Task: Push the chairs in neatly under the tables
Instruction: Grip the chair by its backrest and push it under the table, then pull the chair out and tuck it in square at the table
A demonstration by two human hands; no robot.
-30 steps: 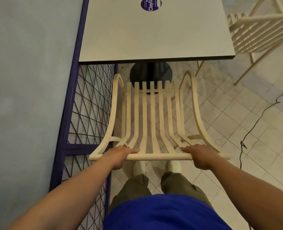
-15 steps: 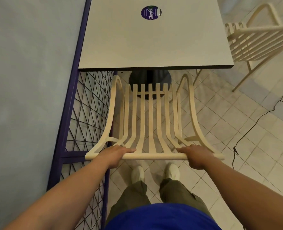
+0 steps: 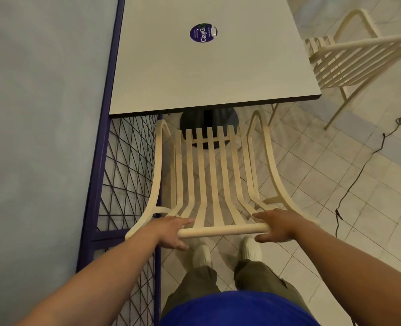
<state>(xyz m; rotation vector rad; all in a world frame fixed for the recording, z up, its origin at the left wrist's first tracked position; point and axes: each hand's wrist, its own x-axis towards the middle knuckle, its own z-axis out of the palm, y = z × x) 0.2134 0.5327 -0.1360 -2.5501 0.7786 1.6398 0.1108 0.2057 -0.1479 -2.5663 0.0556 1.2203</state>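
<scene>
1. Head view, the task's thing: the cream slatted chair (image 3: 212, 175) faces the table (image 3: 206, 71). Its seat front lies just short of the tabletop's near edge, so the seat is not under the tabletop. A purple mesh fence (image 3: 126, 172) stands just beside it.
2. The left hand (image 3: 171, 231) grips the top rail (image 3: 220, 230) near its left end, fingers over and thumb beneath.
3. The right hand (image 3: 277, 228) clasps the same rail likewise near the right end, well apart from the left.
4. A second chair (image 3: 349, 62) stands at the table's right side, and a black cable (image 3: 359, 175) crosses the tiled floor (image 3: 335, 208).
</scene>
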